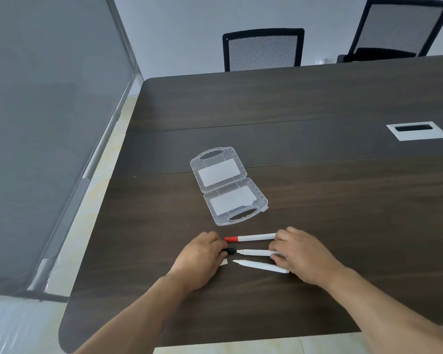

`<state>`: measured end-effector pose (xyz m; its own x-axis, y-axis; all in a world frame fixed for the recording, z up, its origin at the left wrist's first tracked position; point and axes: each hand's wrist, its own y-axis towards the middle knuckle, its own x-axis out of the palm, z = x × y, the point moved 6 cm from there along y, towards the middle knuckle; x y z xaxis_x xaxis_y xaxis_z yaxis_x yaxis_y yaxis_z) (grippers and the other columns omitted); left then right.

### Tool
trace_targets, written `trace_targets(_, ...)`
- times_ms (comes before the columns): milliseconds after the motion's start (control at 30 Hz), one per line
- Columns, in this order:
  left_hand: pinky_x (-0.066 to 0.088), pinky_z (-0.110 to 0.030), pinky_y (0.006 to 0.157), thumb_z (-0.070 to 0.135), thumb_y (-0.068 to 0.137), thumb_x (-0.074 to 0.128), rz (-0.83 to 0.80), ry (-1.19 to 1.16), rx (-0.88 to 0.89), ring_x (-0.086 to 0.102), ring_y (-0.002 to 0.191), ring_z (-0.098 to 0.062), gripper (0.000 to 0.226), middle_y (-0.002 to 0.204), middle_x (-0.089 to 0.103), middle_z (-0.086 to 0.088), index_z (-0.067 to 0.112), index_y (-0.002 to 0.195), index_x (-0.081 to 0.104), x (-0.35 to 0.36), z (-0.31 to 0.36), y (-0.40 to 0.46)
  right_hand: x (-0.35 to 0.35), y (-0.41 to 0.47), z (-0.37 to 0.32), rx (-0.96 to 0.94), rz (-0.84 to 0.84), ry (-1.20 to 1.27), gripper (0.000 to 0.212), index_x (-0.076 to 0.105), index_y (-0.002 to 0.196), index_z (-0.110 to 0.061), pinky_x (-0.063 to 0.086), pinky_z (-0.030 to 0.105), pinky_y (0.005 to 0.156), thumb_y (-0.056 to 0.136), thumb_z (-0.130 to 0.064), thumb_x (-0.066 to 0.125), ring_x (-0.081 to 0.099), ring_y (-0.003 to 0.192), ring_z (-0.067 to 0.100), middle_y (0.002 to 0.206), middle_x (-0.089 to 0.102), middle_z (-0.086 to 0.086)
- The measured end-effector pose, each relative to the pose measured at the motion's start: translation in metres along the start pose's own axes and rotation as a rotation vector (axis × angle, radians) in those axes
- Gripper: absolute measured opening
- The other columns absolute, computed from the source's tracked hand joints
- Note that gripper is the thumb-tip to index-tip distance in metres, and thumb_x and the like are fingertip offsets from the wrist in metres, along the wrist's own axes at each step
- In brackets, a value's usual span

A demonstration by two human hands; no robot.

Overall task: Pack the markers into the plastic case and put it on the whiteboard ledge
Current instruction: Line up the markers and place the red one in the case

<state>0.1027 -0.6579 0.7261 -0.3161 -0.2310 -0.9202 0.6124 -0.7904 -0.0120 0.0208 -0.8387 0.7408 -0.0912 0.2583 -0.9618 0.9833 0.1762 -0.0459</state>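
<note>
A clear plastic case [228, 186] lies wide open and flat on the dark table [317, 103], both halves empty. Nearer to me lie three white markers side by side. The far marker [251, 237] has a red cap on. The middle marker [255, 252] is uncapped, and my right hand [301, 254] grips its right end. My left hand [202, 254] pinches a black cap [230, 250] just left of that marker's tip. The near marker [260, 266] is uncapped too, its right end under my right hand. A white bit [224, 262] shows under my left hand.
A large whiteboard [44, 123] on a metal frame stands to the left of the table. Two black mesh chairs [262, 49] stand behind the far edge. A silver cable port [416, 131] is set in the table at the right.
</note>
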Motion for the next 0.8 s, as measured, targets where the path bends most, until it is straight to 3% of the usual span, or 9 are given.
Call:
trace_targets(133,0.043,-0.027,0.082,0.043,0.088,0.022,-0.010,0.003,0.023,0.054,0.088,-0.019,0.051,0.098,0.061,0.000,0.021,0.107,0.064,0.004,0.006,0.003,0.001,0.004,-0.004,-0.012,0.009,0.009,0.005,0.069,0.086,-0.025,0.044,0.027,0.061,0.083,-0.028,0.065,0.051,0.074,0.014,0.081,0.057,-0.008)
trace_targets(300,0.043,-0.026,0.082,0.043,0.087,0.021,-0.023,-0.009,0.019,0.055,0.088,-0.020,0.054,0.098,0.061,-0.002,0.020,0.105,0.065,0.005,0.006,0.006,0.006,0.007,-0.005,-0.029,-0.021,0.065,0.013,0.067,0.097,-0.022,0.042,0.027,0.073,0.091,-0.029,0.057,0.049,0.084,0.014,0.091,0.057,-0.006)
trace_targets(467,0.045,-0.029,0.083,0.032,0.093,0.039,-0.045,-0.018,0.013,0.054,0.088,-0.021,0.033,0.097,0.062,-0.003,0.018,0.104,0.066,0.006,0.003,0.008,0.011,0.009,-0.004,-0.030,-0.023,0.114,0.014,0.066,0.099,-0.021,0.040,0.025,0.078,0.093,-0.026,0.056,0.047,0.087,0.013,0.095,0.057,-0.005)
trace_targets(567,0.048,-0.030,0.080,0.033,0.091,0.038,-0.014,-0.025,0.018,0.056,0.084,-0.021,0.035,0.092,0.063,-0.003,0.017,0.099,0.068,0.006,0.004,0.008,0.012,0.009,-0.004,-0.028,-0.020,0.121,0.012,0.066,0.098,-0.020,0.044,0.026,0.078,0.092,-0.025,0.057,0.046,0.087,0.011,0.094,0.057,-0.005)
trace_targets(667,0.047,-0.030,0.084,0.024,0.093,0.050,-0.019,-0.026,0.014,0.056,0.089,-0.022,0.021,0.096,0.063,-0.003,0.017,0.102,0.068,0.007,0.003,0.009,0.011,0.009,-0.004,-0.018,-0.028,0.122,0.013,0.067,0.099,-0.019,0.046,0.029,0.078,0.092,-0.024,0.058,0.047,0.086,0.012,0.095,0.058,-0.004)
trace_targets(800,0.042,-0.027,0.089,0.028,0.095,0.050,-0.032,-0.035,0.010,0.052,0.097,-0.019,0.024,0.106,0.061,-0.001,0.018,0.113,0.063,0.004,0.001,0.007,0.009,0.008,-0.002,0.022,-0.052,0.124,0.024,0.064,0.114,-0.022,0.045,0.030,0.083,0.093,-0.031,0.056,0.048,0.094,0.012,0.104,0.057,-0.006)
